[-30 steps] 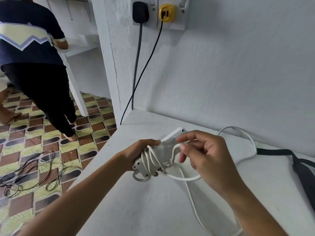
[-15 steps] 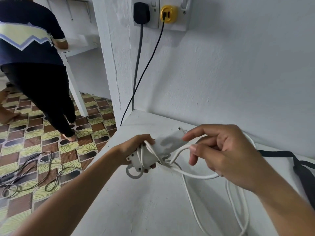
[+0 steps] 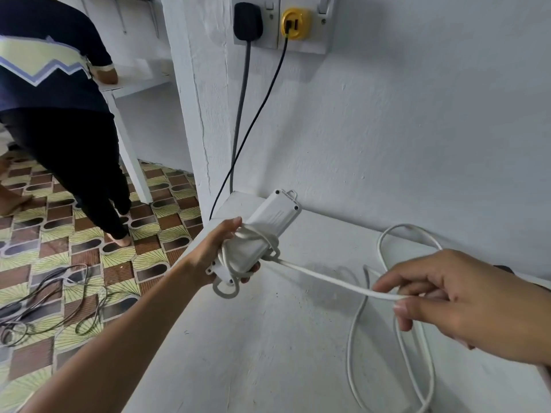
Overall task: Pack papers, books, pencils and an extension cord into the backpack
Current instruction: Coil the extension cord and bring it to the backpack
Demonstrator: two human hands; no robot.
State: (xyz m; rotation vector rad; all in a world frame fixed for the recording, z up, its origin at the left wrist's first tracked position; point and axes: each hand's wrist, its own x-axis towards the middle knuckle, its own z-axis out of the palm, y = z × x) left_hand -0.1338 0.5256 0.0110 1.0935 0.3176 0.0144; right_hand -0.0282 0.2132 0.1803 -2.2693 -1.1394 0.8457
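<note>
Seen from the head camera, the left hand [image 3: 219, 253] has its grip wrapped round the near end of the white extension cord block [image 3: 259, 236], which is held above the white table [image 3: 268, 353] and tilts up and away towards the far wall. Several turns of the white cable [image 3: 334, 280] are wound round the block's near half, just under the fingers. From those turns a straight run of cable stretches to the right and nearer, ending in the right hand [image 3: 459, 299], whose grip pinches it between thumb and curled fingers. Past that hand the rest of the cable lies loose on the table: one loop arcs up near the far wall and long strands trail along the table to the near right edge of the view.

At the far right a sliver of dark strap [image 3: 507, 268] shows behind the right hand; what it belongs to cannot be told.

High on the wall, a black plug [image 3: 248, 20] and a yellow plug [image 3: 295, 23] sit side by side in a socket plate, their leads dropping behind the table's far left corner. On the left, another person [image 3: 56, 99] in a dark top stands on the patterned tile floor [image 3: 89, 254], where dark cables [image 3: 50, 302] lie tangled.
</note>
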